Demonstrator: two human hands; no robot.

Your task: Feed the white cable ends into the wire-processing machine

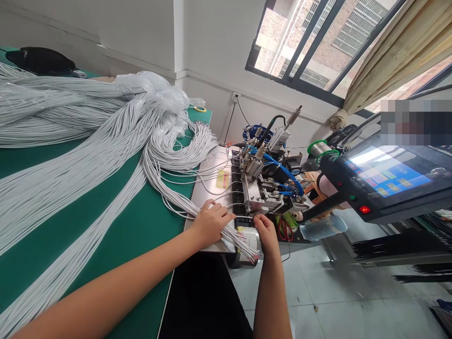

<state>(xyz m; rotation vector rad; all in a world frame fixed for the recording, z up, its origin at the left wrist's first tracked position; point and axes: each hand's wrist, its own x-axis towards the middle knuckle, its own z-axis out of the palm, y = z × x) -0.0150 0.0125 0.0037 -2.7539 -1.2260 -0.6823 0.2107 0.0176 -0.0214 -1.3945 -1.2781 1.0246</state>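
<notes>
My left hand (211, 223) rests over a bundle of white cables (183, 201), with its thumb and forefinger closed on a single white cable (242, 217) that runs across to the right. At the far end of that cable, my right hand (264, 228) pinches its tip at the front of the machine (256, 174). The bundle's stripped ends, some reddish, stick out below my left hand. Several other white cables reach into the black strip (237, 183) along the machine's left side.
More white cables (88, 155) spread over the green table (141, 235) at left. A control screen (388, 176) stands at right. Scissors with red handles (285, 230) and a clear plastic container (324, 228) lie beyond my right hand. A solder-like wire spool (322, 149) sits behind.
</notes>
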